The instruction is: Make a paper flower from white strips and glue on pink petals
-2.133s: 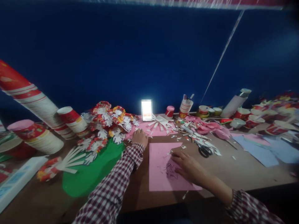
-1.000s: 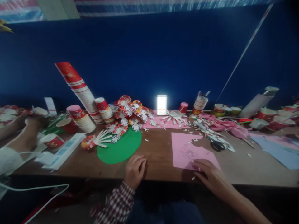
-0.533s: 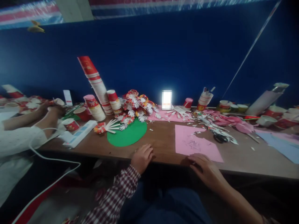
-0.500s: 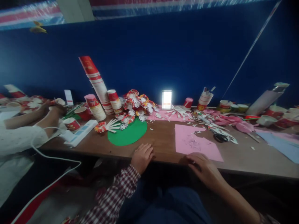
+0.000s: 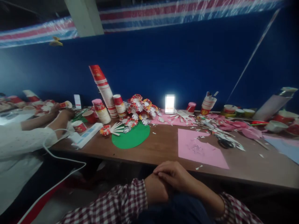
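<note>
At the table's front edge, my right hand (image 5: 174,175) lies across my left hand (image 5: 156,188), above my lap. The right fingers are stretched out together and rest on the left wrist, holding no object. My left fingers are hidden under the right hand. Just beyond, a pink paper sheet (image 5: 187,147) with a cut-out edge and dark marks lies on the table (image 5: 161,149). A white paper scrap (image 5: 199,167) sits near the front edge. Left of the sheet is a green oval (image 5: 130,138) with a paper-cup flower (image 5: 116,128) on its edge.
Behind stand tall stacked paper cups (image 5: 106,93), heaped cup flowers (image 5: 140,109) and a lit phone (image 5: 169,104). Scissors (image 5: 225,143) lie among scraps on the right. A power strip (image 5: 87,135) with a white cable is on the left, beside another person's arm (image 5: 58,124).
Both hands have drawn back from the tabletop and come together, the right laid over the left. A white scrap now shows near where my right hand was. The view has tilted up slightly.
</note>
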The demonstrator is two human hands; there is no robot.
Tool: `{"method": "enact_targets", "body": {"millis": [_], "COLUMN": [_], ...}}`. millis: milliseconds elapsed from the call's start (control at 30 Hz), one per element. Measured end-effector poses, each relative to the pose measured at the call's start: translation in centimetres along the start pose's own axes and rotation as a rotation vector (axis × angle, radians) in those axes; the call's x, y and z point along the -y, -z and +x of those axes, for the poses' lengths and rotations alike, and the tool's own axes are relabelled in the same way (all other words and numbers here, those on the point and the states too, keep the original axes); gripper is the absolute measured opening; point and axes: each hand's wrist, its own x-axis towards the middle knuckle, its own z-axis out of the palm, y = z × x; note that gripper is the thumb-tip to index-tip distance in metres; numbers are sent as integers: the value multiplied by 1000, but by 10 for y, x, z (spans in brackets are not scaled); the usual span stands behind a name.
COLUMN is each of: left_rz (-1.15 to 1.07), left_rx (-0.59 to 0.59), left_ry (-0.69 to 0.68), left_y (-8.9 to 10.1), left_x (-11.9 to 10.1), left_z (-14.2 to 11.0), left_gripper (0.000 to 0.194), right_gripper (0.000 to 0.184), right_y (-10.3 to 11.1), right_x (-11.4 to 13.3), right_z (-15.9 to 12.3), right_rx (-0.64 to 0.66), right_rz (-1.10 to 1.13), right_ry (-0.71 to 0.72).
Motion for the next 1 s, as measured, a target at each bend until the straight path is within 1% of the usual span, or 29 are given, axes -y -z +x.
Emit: {"method": "enact_targets", "body": {"millis": [67, 133, 167, 233, 333, 400, 500, 633, 733, 800, 900, 1000], "left_rz": [30, 77, 101, 115, 69, 35, 44, 58, 29, 6, -26, -52], "left_rx": [26, 11, -3, -41, -110, -142, -120, -85, -110, -145, -188, -203], "left_ry": [-199, -351, -392, -399, -386, -372, -323, -203, -106, -30, 65, 117], "left_y": [5, 12, 16, 21, 26, 27, 30, 42, 51, 53, 49, 44], "left_x": [-3, -6, -8, -11, -12, -8, 8, 38, 57, 66, 75, 81], "left_z": [-3, -1, 1, 6, 11, 11, 10, 13, 17, 18, 21, 25], "left_gripper": [14, 18, 19, 20, 19, 21, 26, 29, 29, 28, 26, 26], "right_gripper": [22, 19, 18, 18, 17, 21, 29, 32, 36, 41, 53, 59], "right_y": [-1, -1, -2, -2, 4, 13, 32, 59, 76, 84, 89, 89], "right_x": [-4, -7, -7, -8, -12, -18, -28, -34, -37, -42, -52, -57], "right_z": [-2, -3, -3, -1, 3, 5, 6, 8, 12, 16, 19, 21], "right_rx": [18, 35, 28, -28, -143, -205, -290, -397, -406, -405, -430, -432], "right_rz": [128, 208, 232, 253, 242, 202, 87, -85, -167, -243, -392, -514], "right_ry": [-147, -249, -284, -348, -412, -421, -437, -416, -395, -401, -408, -396]}}
